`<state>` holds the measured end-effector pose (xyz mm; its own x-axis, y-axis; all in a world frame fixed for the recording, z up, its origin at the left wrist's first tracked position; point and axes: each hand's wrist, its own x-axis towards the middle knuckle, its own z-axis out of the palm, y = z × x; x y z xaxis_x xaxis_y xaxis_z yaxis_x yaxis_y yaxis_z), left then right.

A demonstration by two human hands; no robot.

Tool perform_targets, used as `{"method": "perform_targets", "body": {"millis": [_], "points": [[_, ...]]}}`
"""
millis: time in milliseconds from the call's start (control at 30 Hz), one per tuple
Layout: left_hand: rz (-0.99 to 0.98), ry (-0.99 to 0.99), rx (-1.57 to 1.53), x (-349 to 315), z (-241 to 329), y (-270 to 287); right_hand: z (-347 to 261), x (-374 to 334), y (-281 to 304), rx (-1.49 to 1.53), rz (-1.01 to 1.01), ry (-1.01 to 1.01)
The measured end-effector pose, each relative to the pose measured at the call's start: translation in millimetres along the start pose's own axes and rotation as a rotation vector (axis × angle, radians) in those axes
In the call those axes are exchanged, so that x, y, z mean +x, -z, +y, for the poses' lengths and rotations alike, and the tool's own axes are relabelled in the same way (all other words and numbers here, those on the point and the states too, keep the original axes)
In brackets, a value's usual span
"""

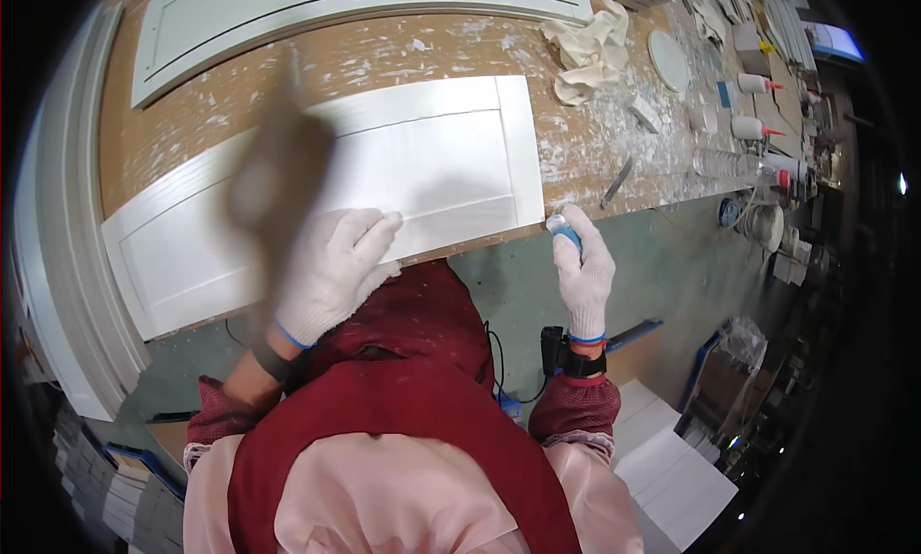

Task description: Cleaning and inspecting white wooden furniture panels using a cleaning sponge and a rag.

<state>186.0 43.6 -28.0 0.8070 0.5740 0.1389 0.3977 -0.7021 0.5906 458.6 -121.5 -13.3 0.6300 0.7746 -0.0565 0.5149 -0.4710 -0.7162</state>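
Smeared brown workbench [460, 46]; on it, near white panel [451, 156], far white panel [326, 5], crumpled cloth [597, 50], red-tipped bottles [746, 128]

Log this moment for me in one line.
left hand: at white panel; right hand: holding small blue object; narrow tool: on workbench

Long white panel [398, 170], raised frame around recessed centre, shadow across its right half, lies flat with its near side along the counter's [609, 132] front edge; small blue object [566, 232], pale at one end, sits gripped in right hand [585, 261], just off panel's near right corner.
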Motion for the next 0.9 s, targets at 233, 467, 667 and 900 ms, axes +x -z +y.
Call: {"method": "perform_targets", "body": {"millis": [233,467,667,900], "points": [[0.027,0.025,0.038,-2,2,-5,-8,14,-13,0.071,0.139,0.003],[0.04,0.044,0.078,-1,4,-7,-53,51,-57,0.26,0.201,-0.076],[0.081,0.049,0.072,0,3,-5,-71,81,-78,0.14,0.205,-0.064],[0.095,0.019,0.039,0,0,-2,-75,93,-98,0.024,0.257,-0.048]]}}
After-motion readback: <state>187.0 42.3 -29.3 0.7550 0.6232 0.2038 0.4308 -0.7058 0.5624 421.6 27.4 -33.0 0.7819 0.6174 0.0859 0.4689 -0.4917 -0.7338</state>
